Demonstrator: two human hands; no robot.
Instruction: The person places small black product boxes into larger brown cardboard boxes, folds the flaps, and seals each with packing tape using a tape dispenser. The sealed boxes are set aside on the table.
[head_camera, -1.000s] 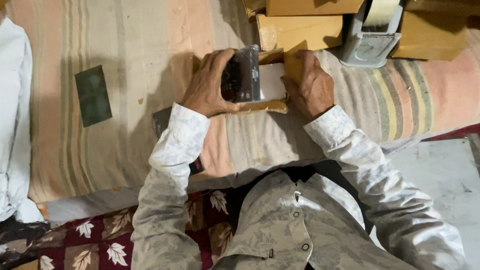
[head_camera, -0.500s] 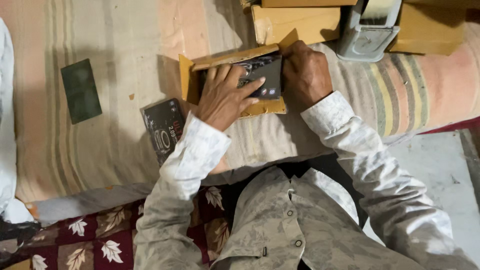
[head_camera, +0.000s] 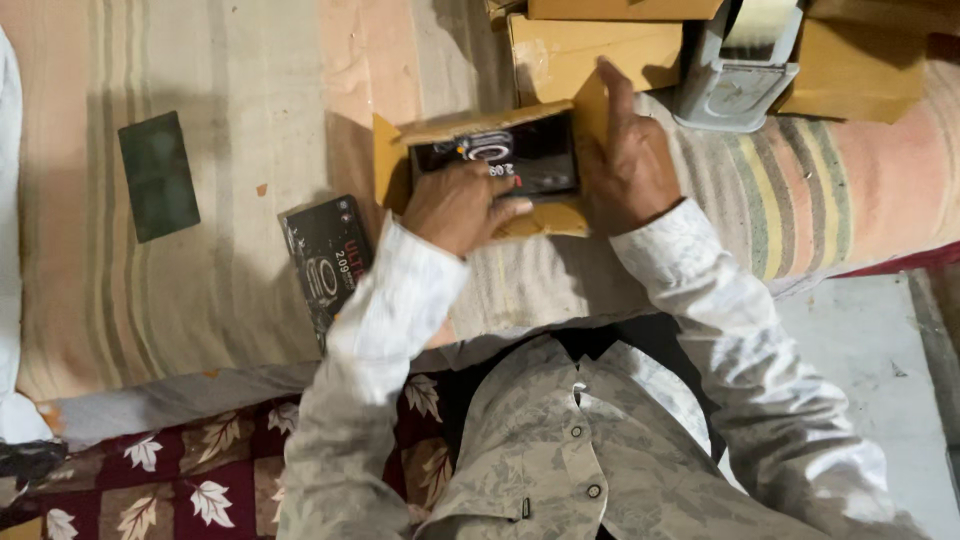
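A small open brown cardboard box lies on the striped cloth in front of me, with a black printed product box lying inside it. My left hand rests on the near edge of the black box, fingers pressing it into the carton. My right hand holds the carton's right flap and side, fingers pointing away from me. A second black printed product box lies on the cloth just left of my left forearm.
A dark green flat rectangular card lies on the cloth at far left. More brown cardboard boxes are stacked behind the open carton. A grey tape dispenser sits at the back right. Grey floor shows at right.
The black box went from held upright between both hands to lying flat inside the open carton. My left hand now presses on it and my right hand has shifted to the carton's right flap.
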